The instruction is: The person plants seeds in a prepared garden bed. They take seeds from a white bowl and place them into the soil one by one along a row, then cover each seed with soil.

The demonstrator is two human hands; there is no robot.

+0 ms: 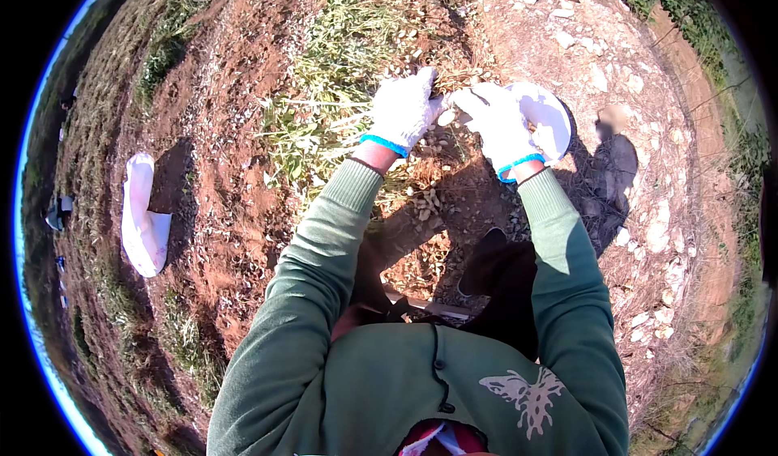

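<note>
White knit gloves with blue cuffs cover both hands. My left hand [401,107] is closed around a bunch of peanut plants [331,116], whose stems and leaves stick out to its left. A pale peanut pod [446,117] shows in the gap between the hands. My right hand [495,119] has its fingers at the pods and roots; whether they pinch a pod is hard to tell. Right beside that hand is a white container [552,119], partly hidden by the glove, with a few pods visible inside. Loose pods [427,204] lie on the soil below the hands.
Pulled peanut plants [358,37] lie in a row ahead. At left, a white sack [144,216] rests on reddish soil. Pale stones [659,225] and dry grass cover the ground at right, with green shrubs [687,18] beyond. A dark shoe [483,255] shows below my right arm.
</note>
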